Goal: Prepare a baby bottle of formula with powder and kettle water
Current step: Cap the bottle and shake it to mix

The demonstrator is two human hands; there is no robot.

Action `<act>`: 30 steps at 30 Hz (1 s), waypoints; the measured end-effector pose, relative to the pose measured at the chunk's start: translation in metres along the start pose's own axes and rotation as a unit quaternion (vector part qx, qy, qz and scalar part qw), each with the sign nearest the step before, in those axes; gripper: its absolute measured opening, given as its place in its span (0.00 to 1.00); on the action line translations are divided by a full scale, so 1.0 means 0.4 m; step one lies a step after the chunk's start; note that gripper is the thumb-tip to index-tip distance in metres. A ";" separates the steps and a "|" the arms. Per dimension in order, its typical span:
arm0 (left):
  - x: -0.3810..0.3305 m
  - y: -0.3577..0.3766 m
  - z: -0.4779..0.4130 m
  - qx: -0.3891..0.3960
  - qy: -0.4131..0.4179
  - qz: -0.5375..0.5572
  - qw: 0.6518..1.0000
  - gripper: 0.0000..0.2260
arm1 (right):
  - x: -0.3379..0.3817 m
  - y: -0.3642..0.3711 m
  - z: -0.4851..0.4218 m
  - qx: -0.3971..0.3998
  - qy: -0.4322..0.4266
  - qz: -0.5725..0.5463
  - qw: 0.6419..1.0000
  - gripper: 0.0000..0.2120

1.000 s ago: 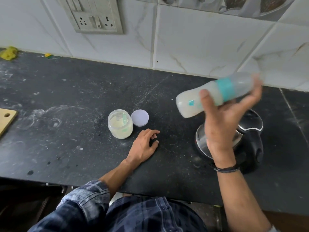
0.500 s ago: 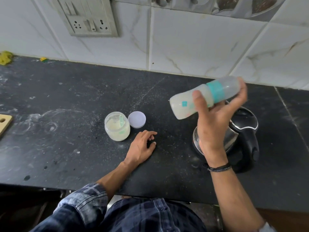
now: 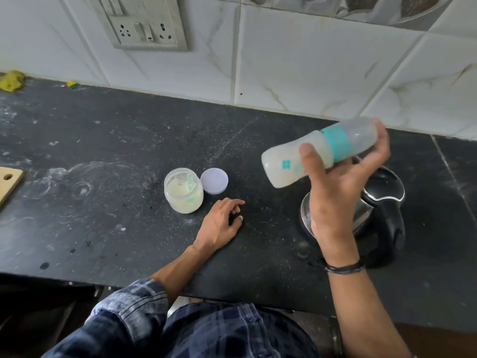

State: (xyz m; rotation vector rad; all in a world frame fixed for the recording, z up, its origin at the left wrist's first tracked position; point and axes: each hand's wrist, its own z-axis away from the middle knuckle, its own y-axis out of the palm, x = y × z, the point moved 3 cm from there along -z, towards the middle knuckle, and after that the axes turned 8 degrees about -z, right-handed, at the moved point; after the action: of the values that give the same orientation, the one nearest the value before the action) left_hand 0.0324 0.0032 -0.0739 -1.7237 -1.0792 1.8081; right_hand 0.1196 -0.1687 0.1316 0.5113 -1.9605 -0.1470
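My right hand [image 3: 335, 192] holds the baby bottle [image 3: 284, 164] in the air, tilted almost level, cap end toward the wall. The bottle has a teal ring, a clear cap and milky liquid inside. Under that hand stands the black and steel kettle [image 3: 384, 200], partly hidden by my wrist. The open powder jar [image 3: 183, 191] with pale powder and a teal scoop stands mid-counter, its round lid [image 3: 214, 180] lying beside it on the right. My left hand [image 3: 219, 223] rests on the counter just right of the jar, fingers loosely curled, holding nothing.
A dark stone counter [image 3: 103, 177] dusted with powder runs to a white tiled wall with a socket panel [image 3: 144, 27]. A wooden board corner [image 3: 9, 184] lies at the left edge. Yellow scraps [image 3: 11, 80] sit far left by the wall.
The bottle in my right hand shifts slightly between frames, swinging back and forth while staying tilted. My left hand stays on the counter. The jar, lid and kettle have not moved.
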 end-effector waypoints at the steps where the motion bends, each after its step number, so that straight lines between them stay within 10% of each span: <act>1: 0.000 -0.001 0.001 0.000 -0.002 -0.001 1.000 0.15 | 0.001 0.007 -0.002 0.008 0.015 -0.001 1.000 0.42; 30: -0.004 -0.005 0.037 -0.015 -0.039 0.111 0.993 0.25 | -0.271 -0.054 0.095 0.165 0.156 0.350 0.909 0.52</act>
State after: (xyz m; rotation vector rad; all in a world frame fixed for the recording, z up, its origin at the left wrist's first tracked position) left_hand 0.0180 -0.0005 -0.0725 -1.8689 -0.9811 2.0182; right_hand 0.1301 -0.1478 0.0170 0.0086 -1.7404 0.6900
